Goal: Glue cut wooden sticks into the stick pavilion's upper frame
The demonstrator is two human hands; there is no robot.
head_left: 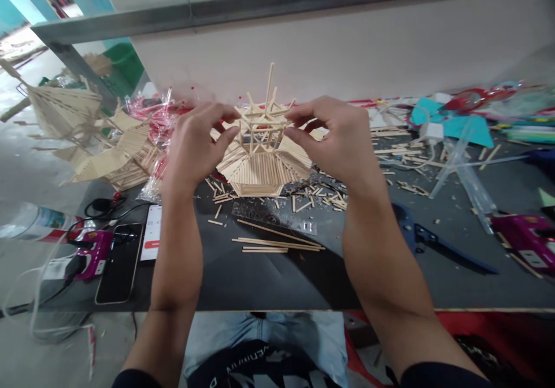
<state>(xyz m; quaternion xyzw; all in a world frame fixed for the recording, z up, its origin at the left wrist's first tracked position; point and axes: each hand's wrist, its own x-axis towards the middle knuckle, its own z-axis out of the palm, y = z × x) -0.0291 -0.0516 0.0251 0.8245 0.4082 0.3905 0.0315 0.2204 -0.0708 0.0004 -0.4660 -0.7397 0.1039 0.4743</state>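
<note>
A pagoda-like model of thin wooden sticks (264, 168) stands at the middle of the table, with a flared, slatted lower roof and an open frame on top. One tall stick (269, 87) rises from its centre. My left hand (202, 139) grips the left side of the upper frame between thumb and fingers. On the opposite side, my right hand (333, 136) pinches the frame's right edge. The exact sticks under my fingertips are partly hidden. Several loose sticks (277, 244) and a clear plastic ruler (275, 219) lie in front of the model.
Stick offcuts (318, 197) litter the table around the model. Blue-handled cutters (433, 243) lie right, near a purple power strip (526, 240). Two phones, one dark (119, 263), sit left. Another stick model (108, 145) stands far left. A wall rises behind.
</note>
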